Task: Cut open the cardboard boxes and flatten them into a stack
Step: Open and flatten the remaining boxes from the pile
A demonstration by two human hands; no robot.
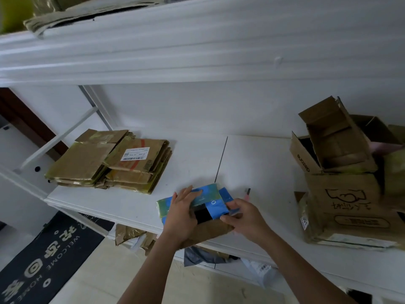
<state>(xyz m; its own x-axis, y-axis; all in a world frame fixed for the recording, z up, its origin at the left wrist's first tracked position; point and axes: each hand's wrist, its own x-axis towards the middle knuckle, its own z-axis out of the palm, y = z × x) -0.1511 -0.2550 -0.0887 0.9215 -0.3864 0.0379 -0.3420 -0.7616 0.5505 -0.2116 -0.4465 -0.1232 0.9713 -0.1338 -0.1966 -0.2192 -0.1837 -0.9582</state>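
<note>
A flattened blue and green box [209,197] with a brown flap lies at the front edge of the white table [258,163]. My left hand [183,212] presses on its left side, fingers spread over the top. On its right end my right hand [243,216] grips a blue flap. A stack of flattened brown boxes [111,162] sits at the table's left. A small dark cutter [248,192] lies on the table just behind my right hand. Several unflattened open brown boxes [341,172] are piled at the right.
A white shelf [197,51] overhangs the table, with more cardboard [65,16] on top at the far left. Cardboard scraps and plastic bags [203,255] lie under the table. A black welcome mat [46,257] covers the floor at the lower left.
</note>
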